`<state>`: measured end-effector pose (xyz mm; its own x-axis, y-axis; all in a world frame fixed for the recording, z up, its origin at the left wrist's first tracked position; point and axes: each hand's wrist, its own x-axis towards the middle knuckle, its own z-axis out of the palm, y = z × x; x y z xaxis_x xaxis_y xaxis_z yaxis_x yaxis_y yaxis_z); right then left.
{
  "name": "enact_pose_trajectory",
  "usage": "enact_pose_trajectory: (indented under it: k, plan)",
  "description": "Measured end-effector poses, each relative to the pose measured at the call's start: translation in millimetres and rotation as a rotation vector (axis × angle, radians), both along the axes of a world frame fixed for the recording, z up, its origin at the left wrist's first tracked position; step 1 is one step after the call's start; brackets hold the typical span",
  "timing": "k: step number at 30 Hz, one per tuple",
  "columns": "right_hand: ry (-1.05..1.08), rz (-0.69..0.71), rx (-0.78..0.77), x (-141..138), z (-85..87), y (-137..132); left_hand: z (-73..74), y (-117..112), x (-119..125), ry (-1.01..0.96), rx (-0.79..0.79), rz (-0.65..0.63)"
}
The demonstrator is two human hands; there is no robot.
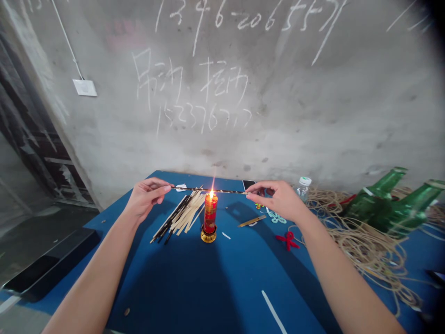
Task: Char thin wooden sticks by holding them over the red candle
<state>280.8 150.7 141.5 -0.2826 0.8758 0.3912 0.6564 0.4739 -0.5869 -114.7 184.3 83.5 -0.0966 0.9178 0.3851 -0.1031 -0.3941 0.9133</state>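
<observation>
A thin dark stick is stretched level between my two hands, its middle at the flame of a lit candle. My left hand pinches its left end, and my right hand pinches the other end between thumb and fingers. The red candle stands upright in a gold-coloured holder on the blue table. Left of the candle lies a bundle of pale and black flat sticks. Light glints along the held stick; whether it touches the wick I cannot tell.
To the right lie coils of beige cord, two green bottles and a clear capped bottle. A red knotted piece and a flat brown strip lie nearer. A black box sits at the left edge. Behind rises a concrete wall.
</observation>
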Motion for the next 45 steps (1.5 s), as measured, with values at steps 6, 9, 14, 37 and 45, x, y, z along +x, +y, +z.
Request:
enact_pose_trajectory:
  k: [6, 9, 14, 37, 45]
  plan:
    - [-0.018, -0.005, 0.045, -5.9, -4.2, 2.2, 2.3, 0.0, -2.8, -0.005, 0.013, 0.024]
    - [-0.012, -0.003, 0.064, -7.7, -6.5, 3.6, 2.6, 0.8, -4.2, -0.012, 0.018, 0.034]
    - [0.010, 0.005, 0.062, -11.4, -8.6, 3.5, -0.5, 3.5, -9.1, -0.023, 0.031, 0.030]
    - [0.068, 0.028, 0.100, -20.1, -16.3, 4.6, -4.0, 8.0, -22.3, -0.095, 0.104, -0.044]
    - [0.088, 0.035, 0.141, -21.7, -20.4, 5.9, -9.2, 13.2, -29.2, -0.109, 0.118, -0.083]
